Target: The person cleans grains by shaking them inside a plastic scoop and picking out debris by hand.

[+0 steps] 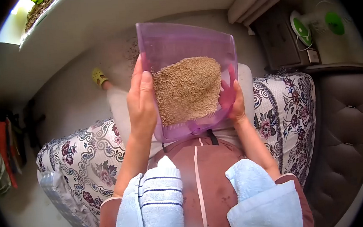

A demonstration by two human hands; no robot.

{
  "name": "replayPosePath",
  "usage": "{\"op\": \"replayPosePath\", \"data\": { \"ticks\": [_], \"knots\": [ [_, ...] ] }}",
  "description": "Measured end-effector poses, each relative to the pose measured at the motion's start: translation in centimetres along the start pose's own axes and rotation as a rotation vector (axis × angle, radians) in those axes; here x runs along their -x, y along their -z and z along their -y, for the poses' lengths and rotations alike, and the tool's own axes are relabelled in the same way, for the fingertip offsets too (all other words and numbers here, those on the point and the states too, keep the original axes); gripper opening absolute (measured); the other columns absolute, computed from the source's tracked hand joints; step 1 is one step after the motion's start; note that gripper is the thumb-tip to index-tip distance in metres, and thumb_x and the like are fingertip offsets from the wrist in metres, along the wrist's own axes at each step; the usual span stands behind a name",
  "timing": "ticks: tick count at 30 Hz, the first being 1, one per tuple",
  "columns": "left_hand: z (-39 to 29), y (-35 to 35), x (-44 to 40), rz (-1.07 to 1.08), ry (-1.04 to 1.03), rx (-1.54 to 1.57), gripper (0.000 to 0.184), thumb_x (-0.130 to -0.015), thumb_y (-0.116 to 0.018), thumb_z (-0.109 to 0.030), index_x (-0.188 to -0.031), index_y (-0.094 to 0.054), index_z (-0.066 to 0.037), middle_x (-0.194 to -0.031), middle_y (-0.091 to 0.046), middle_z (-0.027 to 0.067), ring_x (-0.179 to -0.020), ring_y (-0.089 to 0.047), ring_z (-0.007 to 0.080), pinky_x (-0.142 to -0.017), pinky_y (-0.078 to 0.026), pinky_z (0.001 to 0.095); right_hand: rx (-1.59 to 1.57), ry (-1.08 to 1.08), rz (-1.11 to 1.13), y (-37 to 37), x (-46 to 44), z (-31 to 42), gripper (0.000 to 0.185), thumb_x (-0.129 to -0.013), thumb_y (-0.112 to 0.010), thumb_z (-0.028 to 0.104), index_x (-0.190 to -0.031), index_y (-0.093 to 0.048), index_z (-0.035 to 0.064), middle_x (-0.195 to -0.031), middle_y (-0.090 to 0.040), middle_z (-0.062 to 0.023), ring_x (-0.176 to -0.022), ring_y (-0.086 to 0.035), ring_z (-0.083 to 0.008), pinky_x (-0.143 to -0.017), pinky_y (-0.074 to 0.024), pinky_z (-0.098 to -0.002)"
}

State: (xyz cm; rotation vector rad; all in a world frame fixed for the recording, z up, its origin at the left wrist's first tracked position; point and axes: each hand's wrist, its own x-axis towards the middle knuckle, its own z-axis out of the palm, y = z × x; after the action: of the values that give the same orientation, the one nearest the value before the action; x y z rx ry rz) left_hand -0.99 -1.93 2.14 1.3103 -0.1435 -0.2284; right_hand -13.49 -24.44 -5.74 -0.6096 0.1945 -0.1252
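Both of my hands hold a translucent purple plastic winnowing tray (186, 34) over my lap. Its flared open side points away from me, and slots show along its near end. A heap of small tan grains (188, 87) lies inside, mostly in the left and near part. My left hand (141, 97) grips the left wall, thumb on the side and fingers partly hidden. At the right wall, my right hand (233, 98) is closed on the rim, and some of its fingers show through the plastic from beneath.
I sit on a bed with a floral cover (104, 162). A light blue towel (161, 204) hangs over my shoulders. A dark padded headboard (346, 143), a nightstand (271, 34) and a green-white fan (300, 29) are at the right. Dark bits (132, 53) lie on the floor ahead, near my yellow clog (98, 76).
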Motion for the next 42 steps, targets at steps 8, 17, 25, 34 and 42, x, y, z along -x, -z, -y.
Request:
{"op": "replayPosePath", "data": {
  "ticks": [8, 17, 25, 34, 42],
  "knots": [
    [5.9, 2.7, 0.0, -0.065, 0.157, 0.3, 0.048, -0.102, -0.032, -0.02, -0.142, -0.029, 0.006, -0.14, -0.044, 0.0179, -0.128, -0.044, 0.0249, -0.112, -0.029, 0.0361, 0.658, -0.004, -0.229, -3.4, -0.2, 3.3, 0.052, -0.104, -0.03, 0.032, -0.145, -0.029, -0.0004, -0.145, -0.038, -0.0117, -0.132, -0.038, -0.02, -0.11, -0.0289, -0.0319],
    [-1.5, 1.0, -2.3, 0.137, -0.272, 0.246, 0.047, -0.103, -0.032, -0.022, -0.142, -0.03, 0.005, -0.141, -0.042, 0.0182, -0.132, -0.039, 0.026, -0.114, -0.024, 0.0382, 0.646, 0.292, -0.112, -5.2, -0.8, 4.8, 0.069, -0.099, -0.03, 0.051, -0.152, -0.01, 0.0119, -0.149, -0.032, -0.0126, -0.136, -0.033, -0.0281, -0.112, -0.0238, -0.0402],
    [2.7, 2.1, -0.7, -0.021, 0.181, 0.171, 0.047, -0.102, -0.035, -0.021, -0.14, -0.035, 0.007, -0.135, -0.048, 0.0149, -0.124, -0.046, 0.0227, -0.108, -0.032, 0.0338, 0.463, 0.039, -0.266, -4.4, 0.6, 3.0, 0.053, -0.104, -0.025, 0.035, -0.147, -0.025, 0.0033, -0.144, -0.039, -0.0101, -0.128, -0.043, -0.0212, -0.109, -0.0312, -0.0337],
    [-2.8, 0.3, -1.3, 0.105, -0.161, 0.263, 0.05, -0.102, -0.032, -0.023, -0.143, -0.027, 0.005, -0.145, -0.036, 0.0181, -0.134, -0.035, 0.0274, -0.114, -0.023, 0.0394, 0.614, 0.219, -0.172, -5.6, 0.7, 4.8, 0.062, -0.102, -0.029, 0.042, -0.152, -0.012, 0.0089, -0.144, -0.038, -0.01, -0.125, -0.046, -0.0219, -0.102, -0.0343, -0.0353],
    [0.6, 1.1, 0.2, -0.004, 0.253, 0.167, 0.049, -0.102, -0.033, -0.02, -0.142, -0.029, 0.008, -0.145, -0.037, 0.0178, -0.136, -0.034, 0.024, -0.114, -0.023, 0.035, 0.435, -0.019, -0.274, -4.7, 0.5, 3.7, 0.051, -0.104, -0.03, 0.034, -0.145, -0.031, 0.0039, -0.14, -0.044, -0.0103, -0.126, -0.045, -0.0201, -0.106, -0.036, -0.0329]
  ]
}}
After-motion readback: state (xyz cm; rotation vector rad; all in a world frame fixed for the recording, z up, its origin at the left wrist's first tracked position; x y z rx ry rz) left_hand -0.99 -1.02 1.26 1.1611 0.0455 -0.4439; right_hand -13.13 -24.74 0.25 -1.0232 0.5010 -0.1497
